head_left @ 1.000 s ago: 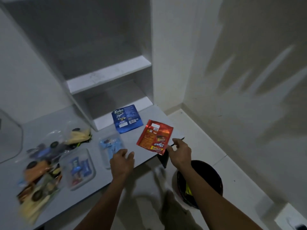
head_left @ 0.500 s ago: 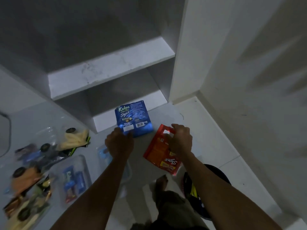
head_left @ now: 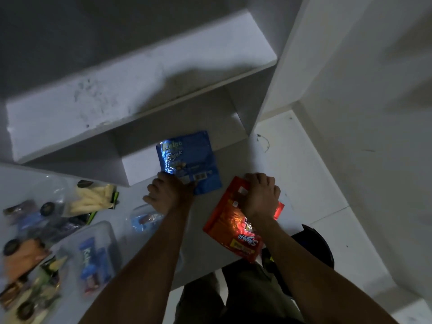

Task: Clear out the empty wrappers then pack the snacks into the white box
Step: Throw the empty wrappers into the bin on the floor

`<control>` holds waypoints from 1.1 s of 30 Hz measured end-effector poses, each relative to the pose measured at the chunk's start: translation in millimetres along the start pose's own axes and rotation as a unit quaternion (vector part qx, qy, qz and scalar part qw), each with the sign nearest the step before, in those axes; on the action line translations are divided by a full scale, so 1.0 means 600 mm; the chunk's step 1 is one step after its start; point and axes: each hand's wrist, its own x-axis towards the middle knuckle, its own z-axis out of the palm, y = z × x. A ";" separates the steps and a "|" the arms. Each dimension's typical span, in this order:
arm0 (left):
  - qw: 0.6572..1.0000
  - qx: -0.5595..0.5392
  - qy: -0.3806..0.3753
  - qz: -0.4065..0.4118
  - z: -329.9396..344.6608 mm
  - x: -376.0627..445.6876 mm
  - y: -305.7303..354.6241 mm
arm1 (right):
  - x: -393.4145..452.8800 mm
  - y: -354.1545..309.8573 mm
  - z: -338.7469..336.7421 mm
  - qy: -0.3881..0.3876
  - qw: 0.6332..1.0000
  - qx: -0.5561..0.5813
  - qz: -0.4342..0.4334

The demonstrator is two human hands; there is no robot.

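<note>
Your left hand (head_left: 169, 194), near the table edge a second ago, now has its grip on the blue wrapper (head_left: 189, 160); your right hand (head_left: 261, 196) now bunches the red wrapper (head_left: 230, 226) from above.

I see the blue wrapper (head_left: 190, 160) and the red wrapper (head_left: 230, 226) as glossy, crinkled foil-like film that catches the light. The clear tub (head_left: 106, 232) looks like smooth transparent plastic, as do the clear bags (head_left: 56, 195) beside it. The tabletop (head_left: 208, 251) and shelf board (head_left: 140, 90) look matt, the board faintly scuffed.
</note>
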 end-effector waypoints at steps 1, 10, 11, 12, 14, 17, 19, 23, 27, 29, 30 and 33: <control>1.000 -0.011 0.006 -0.005 0.003 -0.001 0.000 | 0.002 0.001 0.001 0.000 1.000 -0.002 -0.001; 0.998 -0.063 0.015 -0.011 0.004 0.010 -0.002 | 0.001 -0.008 0.011 0.002 0.998 0.053 0.044; 0.998 -0.066 0.018 -0.007 0.004 0.011 -0.004 | 0.004 -0.008 0.011 -0.001 0.997 0.055 0.050; 0.997 -0.071 0.021 -0.001 0.003 0.012 -0.006 | 0.007 -0.006 0.011 -0.003 0.998 0.049 0.050; 0.996 -0.086 0.030 0.010 0.004 0.011 -0.010 | 0.012 -0.004 0.012 -0.005 0.999 0.031 0.041; 0.993 -0.108 0.046 0.020 -0.001 0.004 -0.016 | 0.009 -0.003 0.012 0.000 0.999 0.020 0.031; 0.991 -0.123 0.039 0.023 -0.011 0.000 -0.019 | 0.002 -0.001 0.007 0.007 0.999 0.040 0.034; 0.988 -0.149 0.034 0.036 -0.048 -0.023 -0.017 | -0.017 0.005 -0.022 0.035 0.997 0.066 0.008; 0.975 -0.191 0.053 0.099 -0.088 -0.060 -0.016 | -0.041 0.008 -0.081 0.093 0.985 0.140 0.027; 0.959 -0.236 0.066 0.139 -0.109 -0.083 -0.022 | -0.065 0.006 -0.123 0.137 0.970 0.192 0.056; 0.951 -0.258 0.072 0.157 -0.119 -0.095 -0.026 | -0.080 0.007 -0.146 0.160 0.962 0.211 0.071; 0.932 -0.275 0.086 0.222 -0.143 -0.137 -0.037 | -0.131 0.023 -0.202 0.235 0.935 0.245 0.099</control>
